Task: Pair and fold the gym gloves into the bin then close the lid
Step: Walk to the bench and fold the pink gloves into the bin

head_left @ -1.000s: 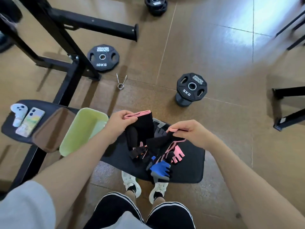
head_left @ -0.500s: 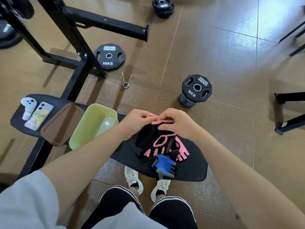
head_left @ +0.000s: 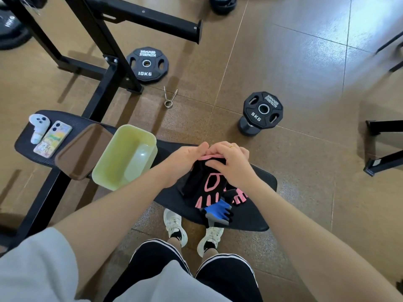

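Two black-and-pink gym gloves (head_left: 207, 184) lie stacked on the black bench pad (head_left: 259, 214). My left hand (head_left: 185, 160) and my right hand (head_left: 231, 162) meet at their pink cuff edge and grip it together. A blue, grey and black glove (head_left: 218, 211) lies just below them, and more pink glove fingers (head_left: 239, 198) stick out to its right. The pale green bin (head_left: 124, 155) stands open and looks empty to the left of my hands. Its brown lid (head_left: 82, 151) rests flat beside it, further left.
A white controller (head_left: 38, 127) and a phone (head_left: 53, 138) lie on the bench's left end. On the floor are a 10 kg plate (head_left: 147, 64), a 5 kg plate stack (head_left: 260, 112) and a spring collar (head_left: 169, 97). A black rack frame (head_left: 109, 62) stands behind.
My hands, apart a second ago with one pink glove each, have come together. The two gloves now lie one on the other and sit lower on the bench.
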{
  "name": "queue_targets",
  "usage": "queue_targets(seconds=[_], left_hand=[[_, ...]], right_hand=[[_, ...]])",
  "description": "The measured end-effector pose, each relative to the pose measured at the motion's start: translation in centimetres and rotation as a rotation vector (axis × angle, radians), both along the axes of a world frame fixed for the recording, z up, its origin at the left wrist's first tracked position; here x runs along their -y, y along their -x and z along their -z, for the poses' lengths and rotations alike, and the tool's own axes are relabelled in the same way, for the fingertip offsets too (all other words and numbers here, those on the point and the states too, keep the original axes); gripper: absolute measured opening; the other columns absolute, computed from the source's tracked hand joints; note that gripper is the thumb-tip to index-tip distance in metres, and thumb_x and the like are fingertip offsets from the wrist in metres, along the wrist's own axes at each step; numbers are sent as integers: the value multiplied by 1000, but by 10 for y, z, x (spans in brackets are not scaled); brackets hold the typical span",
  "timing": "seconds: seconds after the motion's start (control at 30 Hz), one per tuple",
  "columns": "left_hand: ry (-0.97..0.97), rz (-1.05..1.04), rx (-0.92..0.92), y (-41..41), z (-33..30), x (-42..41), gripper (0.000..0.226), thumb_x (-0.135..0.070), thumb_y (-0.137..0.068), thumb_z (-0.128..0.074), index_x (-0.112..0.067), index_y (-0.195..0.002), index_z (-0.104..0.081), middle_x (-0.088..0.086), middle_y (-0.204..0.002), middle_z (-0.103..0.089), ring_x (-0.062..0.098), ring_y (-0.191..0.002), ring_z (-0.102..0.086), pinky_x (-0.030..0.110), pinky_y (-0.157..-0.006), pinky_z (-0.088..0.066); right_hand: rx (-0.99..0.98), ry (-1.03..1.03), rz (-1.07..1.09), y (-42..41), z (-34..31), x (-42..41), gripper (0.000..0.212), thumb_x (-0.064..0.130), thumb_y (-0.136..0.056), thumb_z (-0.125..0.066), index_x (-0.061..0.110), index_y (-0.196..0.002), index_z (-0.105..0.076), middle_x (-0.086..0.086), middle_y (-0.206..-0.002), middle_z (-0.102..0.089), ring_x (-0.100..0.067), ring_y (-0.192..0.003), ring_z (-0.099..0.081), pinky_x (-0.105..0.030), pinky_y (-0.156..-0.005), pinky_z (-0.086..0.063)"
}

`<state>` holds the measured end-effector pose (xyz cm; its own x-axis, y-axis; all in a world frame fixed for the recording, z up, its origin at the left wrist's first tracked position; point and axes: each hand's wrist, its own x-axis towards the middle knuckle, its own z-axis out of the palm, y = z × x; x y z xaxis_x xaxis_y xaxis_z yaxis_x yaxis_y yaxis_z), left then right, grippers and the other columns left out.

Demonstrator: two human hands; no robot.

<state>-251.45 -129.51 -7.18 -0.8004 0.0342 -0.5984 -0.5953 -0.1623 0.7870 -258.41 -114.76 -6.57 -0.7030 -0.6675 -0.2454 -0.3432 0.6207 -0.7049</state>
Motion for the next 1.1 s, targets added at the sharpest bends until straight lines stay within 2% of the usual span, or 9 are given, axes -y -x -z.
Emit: queue_targets(seconds=[0.07, 0.13, 0.2, 0.3, 0.37, 0.57, 0.7, 0.9, 1.1], left_hand=[[-13, 60, -71, -9, -2, -2, 14, -20, -85, -62, -21, -96, -71, 0, -92, -74, 13, -90, -69, 24, -80, -52], [-9, 73, -123, -15, 2, -6, 24, -2, -82, -63, -19, -98, -69, -1, -91, -74, 11, -89, -69, 20, -76, -52], [-4, 22, -155, -16, 3, -11, 31, 4, -82, -60, -21, -98, -68, -4, -89, -73, 8, -88, -68, 18, -76, -51], [116, -84, -225, -14, 2, -18, 35, 6, -82, -59, -26, -93, -67, -7, -88, -70, 3, -86, -65, 17, -79, -50], [117, -183, -227, -14, 1, -19, 35, 8, -82, -57, -25, -91, -66, -5, -87, -69, 1, -82, -65, 15, -76, -50], [-76, -394, -180, -29, -2, -26, 30, 7, -83, -55, -19, -95, -64, -4, -86, -73, 8, -82, -68, 20, -73, -55], [284, -293, -77, -46, 1, -29, 27, -4, -81, -64, -27, -92, -58, 1, -89, -68, 14, -82, -64, 26, -75, -50], [272, -169, 0, -76, -1, -22, 16, -15, -82, -66, -10, -94, -57, 11, -90, -66, 21, -83, -64, 38, -83, -52], [129, -523, 30, -106, 7, 7, 14, -5, -88, -56, -17, -93, -57, 5, -90, -66, 12, -76, -66, 21, -62, -56]], right_hand=[[120, 112, 35, -2, -1, -4, 25, 24, -83, -64, 40, -77, -46, 8, -95, -66, -18, -96, -58, -38, -97, -36], [136, 149, 12, -3, 0, -8, 28, 20, -81, -67, 36, -75, -44, 2, -91, -66, -20, -90, -60, -42, -85, -48], [118, 170, 48, -4, 2, -10, 26, 19, -77, -71, 26, -92, -50, 2, -95, -61, -16, -88, -56, -33, -79, -47], [245, 213, 248, -4, 5, -23, 73, 21, -72, -77, 25, -132, -35, 7, -121, -46, -9, -110, -48, -24, -93, -40], [444, 221, 286, -4, 7, -40, 84, 18, -73, -76, 25, -140, -24, 7, -132, -43, -3, -118, -45, -27, -102, -37], [532, 83, 134, -9, 9, -59, 32, 16, -88, -59, 24, -118, -50, 7, -110, -63, -11, -103, -60, -33, -93, -50], [394, -75, -46, -3, 9, -50, 37, 15, -95, -45, 16, -132, -47, -2, -128, -58, -17, -113, -56, -27, -92, -45], [237, -242, -478, 7, 0, -18, 37, 10, -95, -45, 18, -131, -51, -2, -132, -57, -19, -119, -51, -19, -89, -34], [535, -66, -182, 9, 0, 21, 24, 20, -82, -67, 18, -106, -63, 0, -103, -68, -19, -97, -64, -38, -94, -49]])
